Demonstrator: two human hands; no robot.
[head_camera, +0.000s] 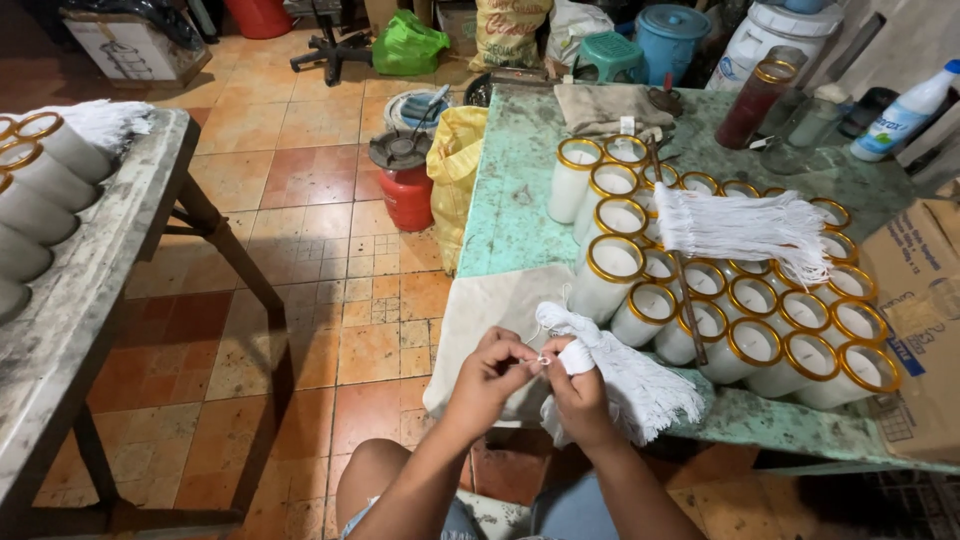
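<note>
Red gas canister (405, 185) on the tiled floor (310, 250), yellow sack (455, 180) leaning on the green desk (510, 220), green plastic bag (408, 45), blue lidded bucket (670, 38), white squeeze bottle (905, 118), cardboard box (915, 300), folded cloth (605, 105)

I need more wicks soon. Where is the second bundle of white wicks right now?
In the head view, the second wick bundle lies right of centre, draped over the gold-rimmed candle glasses on the green table.
</note>
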